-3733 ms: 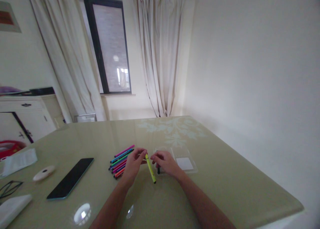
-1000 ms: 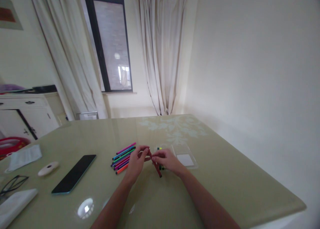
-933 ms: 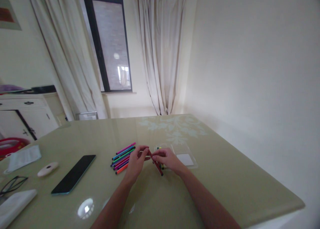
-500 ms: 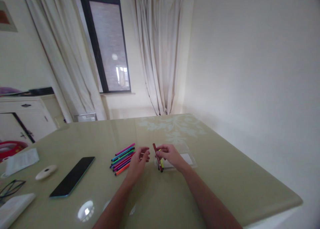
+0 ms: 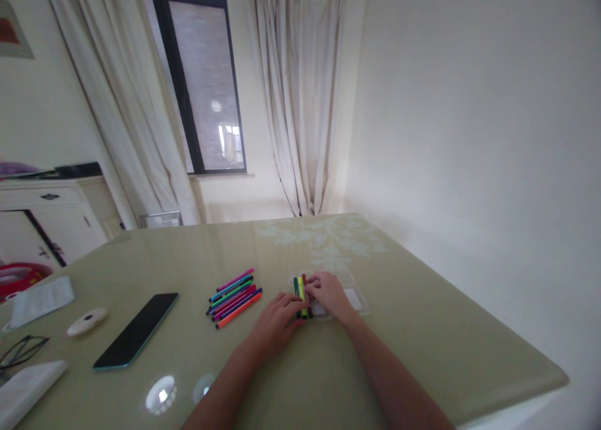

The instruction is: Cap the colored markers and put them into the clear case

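A clear plastic case [image 5: 355, 303] lies on the olive table [image 5: 422, 348]. A green, a yellow and a dark red pen [image 5: 305, 284] lie side by side in its left part. My right hand [image 5: 331, 295] rests over the case, its fingertips pinched on the dark red pen. My left hand [image 5: 277, 320] lies flat on the table, fingers stretched out and touching the case's left edge near the green pen. A loose pile of several coloured pens [image 5: 233, 295] sits just left of my left hand.
A black phone [image 5: 136, 330] lies further left, with a white oval object [image 5: 85, 322], glasses [image 5: 19, 350], a folded paper [image 5: 41, 295] and a white box [image 5: 23, 389] beyond it. A white cabinet [image 5: 51, 214] stands at the left. The table edge runs along the right, by the wall.
The yellow pen went into the case. My right hand then took a dark red pen from my left hand and laid it beside the yellow one. My left hand moved right to the case's edge.
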`<action>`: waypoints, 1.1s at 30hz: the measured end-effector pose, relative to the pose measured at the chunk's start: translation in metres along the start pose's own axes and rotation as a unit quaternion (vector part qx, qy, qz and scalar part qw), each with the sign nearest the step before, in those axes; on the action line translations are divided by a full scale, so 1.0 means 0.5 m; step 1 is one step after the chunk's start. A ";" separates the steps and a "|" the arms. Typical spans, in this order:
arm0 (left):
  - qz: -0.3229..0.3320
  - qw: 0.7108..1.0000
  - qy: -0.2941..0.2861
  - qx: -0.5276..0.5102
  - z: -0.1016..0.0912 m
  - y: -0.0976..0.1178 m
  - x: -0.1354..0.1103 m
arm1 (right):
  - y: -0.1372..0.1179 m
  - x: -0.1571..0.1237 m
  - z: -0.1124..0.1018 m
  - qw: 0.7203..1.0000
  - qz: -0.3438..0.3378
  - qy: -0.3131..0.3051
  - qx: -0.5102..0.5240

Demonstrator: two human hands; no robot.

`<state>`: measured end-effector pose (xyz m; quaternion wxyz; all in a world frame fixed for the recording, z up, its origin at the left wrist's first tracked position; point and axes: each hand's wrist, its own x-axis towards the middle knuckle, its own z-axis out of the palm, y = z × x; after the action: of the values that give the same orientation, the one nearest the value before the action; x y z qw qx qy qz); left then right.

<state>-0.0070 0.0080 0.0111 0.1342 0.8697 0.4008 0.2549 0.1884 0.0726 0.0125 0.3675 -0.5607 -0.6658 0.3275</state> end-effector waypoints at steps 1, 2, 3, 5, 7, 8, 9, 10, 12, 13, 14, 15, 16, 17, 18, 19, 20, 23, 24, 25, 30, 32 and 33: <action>0.001 1.000 -0.004 0.013 -0.001 0.001 0.000 | -0.004 -0.002 -0.001 1.000 -0.007 0.001 -0.026; 0.002 1.000 -0.008 0.026 -0.001 0.001 0.001 | -0.006 -0.004 -0.001 0.999 -0.016 0.003 -0.049; 0.003 0.999 -0.009 0.036 -0.001 0.002 0.001 | -0.009 -0.005 -0.002 0.997 -0.024 0.005 -0.068; 0.005 0.998 -0.011 0.053 -0.001 0.005 0.002 | -0.012 -0.006 -0.002 0.992 -0.038 0.014 -0.121; 0.003 0.997 -0.017 0.069 0.000 0.009 0.003 | -0.013 -0.006 -0.001 0.984 -0.042 0.020 -0.169; 0.001 0.997 -0.020 0.075 0.001 0.011 0.004 | -0.013 -0.006 0.000 0.982 -0.040 0.020 -0.184; -0.001 0.997 -0.020 0.080 0.002 0.014 0.004 | -0.013 -0.006 0.001 0.981 -0.038 0.020 -0.191; -0.002 0.997 -0.019 0.081 0.004 0.016 0.005 | -0.013 -0.006 0.002 0.981 -0.036 0.017 -0.192; 0.003 0.998 -0.012 0.069 0.007 0.017 0.006 | -0.013 -0.006 0.002 0.981 -0.035 0.013 -0.189; 0.003 0.998 -0.005 0.061 0.006 0.014 0.007 | -0.013 -0.006 0.001 0.981 -0.036 0.012 -0.189; -0.008 0.998 0.007 0.060 0.005 0.010 0.008 | -0.013 -0.006 0.000 0.981 -0.037 0.012 -0.189; -0.032 0.997 0.025 0.068 0.001 0.003 0.008 | -0.013 -0.006 -0.002 0.981 -0.038 0.013 -0.190; -0.068 0.993 0.048 0.085 -0.006 -0.007 0.008 | -0.013 -0.006 -0.003 0.980 -0.039 0.014 -0.192; -0.112 0.985 0.074 0.108 -0.015 -0.018 0.007 | -0.013 -0.006 -0.004 0.980 -0.038 0.016 -0.194; -0.158 0.973 0.099 0.134 -0.025 -0.032 0.004 | -0.014 -0.006 -0.005 0.980 -0.037 0.019 -0.195; -0.193 0.962 0.118 0.152 -0.037 -0.046 0.000 | -0.014 -0.005 -0.005 0.980 -0.036 0.021 -0.195; -0.219 0.953 0.128 0.165 -0.048 -0.060 -0.005 | -0.014 -0.005 -0.006 0.980 -0.036 0.023 -0.195; -0.260 0.939 0.129 0.182 -0.070 -0.089 -0.021 | -0.014 -0.005 -0.005 0.980 -0.040 0.030 -0.192; -0.261 0.941 0.122 0.180 -0.072 -0.093 -0.024 | -0.015 -0.005 -0.005 0.980 -0.042 0.032 -0.191; -0.256 0.944 0.113 0.173 -0.071 -0.094 -0.025 | -0.015 -0.006 -0.005 0.980 -0.043 0.033 -0.190; -0.205 0.967 0.087 0.122 -0.046 -0.068 -0.012 | -0.020 -0.011 -0.006 0.981 -0.055 0.035 -0.183; -0.195 0.971 0.094 0.100 -0.039 -0.057 -0.006 | -0.025 -0.013 -0.006 0.982 -0.057 0.043 -0.173; -0.191 0.973 0.101 0.086 -0.037 -0.053 -0.003 | -0.027 -0.014 -0.006 0.984 -0.058 0.049 -0.163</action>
<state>-0.0346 0.0244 0.0144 0.0638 0.7551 0.5917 0.2751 0.1849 0.0636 0.0249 0.3218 -0.5890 -0.7226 0.1652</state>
